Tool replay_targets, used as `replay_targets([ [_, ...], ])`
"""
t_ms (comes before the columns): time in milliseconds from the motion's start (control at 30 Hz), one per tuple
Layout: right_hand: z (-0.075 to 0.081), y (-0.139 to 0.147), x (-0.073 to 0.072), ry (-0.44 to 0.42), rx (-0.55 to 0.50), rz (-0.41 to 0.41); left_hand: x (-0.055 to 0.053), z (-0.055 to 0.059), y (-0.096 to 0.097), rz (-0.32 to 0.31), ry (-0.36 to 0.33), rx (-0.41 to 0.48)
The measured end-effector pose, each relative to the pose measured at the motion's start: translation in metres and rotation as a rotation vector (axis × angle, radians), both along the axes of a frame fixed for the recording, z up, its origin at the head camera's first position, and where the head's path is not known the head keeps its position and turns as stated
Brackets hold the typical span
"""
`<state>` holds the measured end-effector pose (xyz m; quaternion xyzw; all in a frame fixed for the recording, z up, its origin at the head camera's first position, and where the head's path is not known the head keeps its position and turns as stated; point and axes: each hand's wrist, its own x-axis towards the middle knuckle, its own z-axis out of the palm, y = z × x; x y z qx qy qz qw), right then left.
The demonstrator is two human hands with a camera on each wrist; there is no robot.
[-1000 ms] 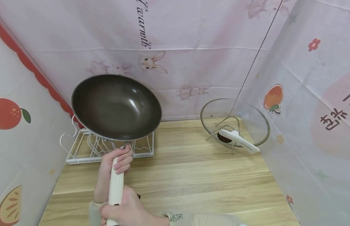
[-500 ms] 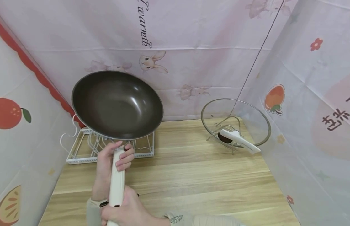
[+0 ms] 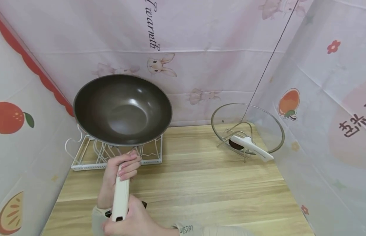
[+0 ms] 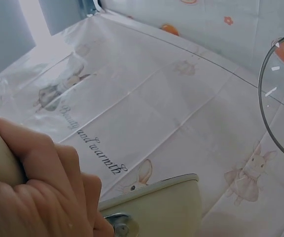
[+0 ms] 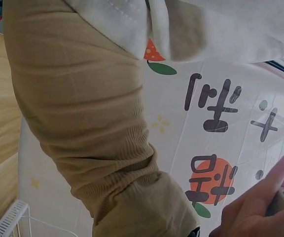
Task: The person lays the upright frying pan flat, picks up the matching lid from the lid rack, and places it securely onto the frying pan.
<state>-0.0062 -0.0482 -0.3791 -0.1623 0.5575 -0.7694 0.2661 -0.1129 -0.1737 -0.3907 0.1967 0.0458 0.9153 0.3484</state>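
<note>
A dark-lined wok (image 3: 124,108) with a cream outside (image 4: 166,210) is tilted over the white wire rack (image 3: 153,161), its inside facing me. Whether the wok touches the rack is hidden. My left hand (image 3: 122,168) grips its long cream handle (image 3: 121,196) close to the pan. At the near end of that handle, my right hand (image 3: 135,218) holds on with its fingers wrapped around it. In the left wrist view the curled left fingers (image 4: 53,163) cover the handle. The right hand (image 5: 253,210) is partly cut off in its wrist view.
To the right, a glass lid (image 3: 268,131) with a white handle (image 3: 252,147) leans on a small wire stand (image 3: 244,157). Wood-grain tabletop (image 3: 200,186) lies between rack and lid. Printed cloth walls (image 3: 200,32) close in the back and both sides.
The wok has tipped so its flat bottom shows more, and the handle's near end has risen slightly. My left fingers have shifted a little along the handle, covering the collar again.
</note>
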Motion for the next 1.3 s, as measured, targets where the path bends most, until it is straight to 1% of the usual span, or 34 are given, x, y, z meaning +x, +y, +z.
replay_targets([
  [100, 0.002, 0.001, 0.000, -0.015, -0.008, 0.014, -0.001, 0.000, 0.000, -0.020, 0.027, 0.016],
  [233, 0.003, 0.002, -0.001, -0.007, 0.000, 0.035, -0.002, 0.000, 0.001, -0.033, 0.045, 0.033],
  [367, 0.002, 0.004, -0.003, -0.020, 0.002, 0.063, -0.002, -0.001, 0.001, -0.037, 0.057, 0.051],
  [467, 0.002, 0.004, -0.003, -0.031, 0.011, 0.067, -0.002, -0.002, 0.001, -0.036, 0.065, 0.056],
  [533, 0.002, 0.005, -0.003, -0.030, 0.019, 0.065, -0.002, -0.002, 0.001, -0.036, 0.062, 0.055],
  [600, 0.002, 0.006, -0.003, -0.035, 0.003, 0.075, -0.002, -0.002, 0.001, -0.035, 0.059, 0.054],
  [667, 0.002, 0.007, -0.003, -0.055, -0.036, 0.093, -0.001, -0.002, 0.001, -0.032, 0.049, 0.053],
  [800, 0.004, 0.010, -0.004, -0.097, -0.051, 0.138, 0.001, -0.001, 0.002, -0.032, -0.004, 0.064],
  [867, 0.005, 0.012, -0.005, -0.088, -0.020, 0.163, 0.003, -0.001, 0.002, -0.029, -0.031, 0.065],
  [1033, 0.005, 0.019, -0.012, 0.008, 0.044, 0.233, 0.005, 0.000, 0.003, -0.015, -0.096, 0.062],
  [1067, 0.005, 0.021, -0.013, 0.017, 0.051, 0.246, 0.005, 0.001, 0.003, -0.013, -0.111, 0.064],
  [1200, 0.007, 0.027, -0.018, 0.027, 0.119, 0.291, 0.004, 0.002, 0.004, -0.034, -0.122, 0.089],
  [1300, 0.008, 0.032, -0.024, 0.034, 0.172, 0.325, 0.002, 0.002, 0.006, -0.064, -0.093, 0.105],
])
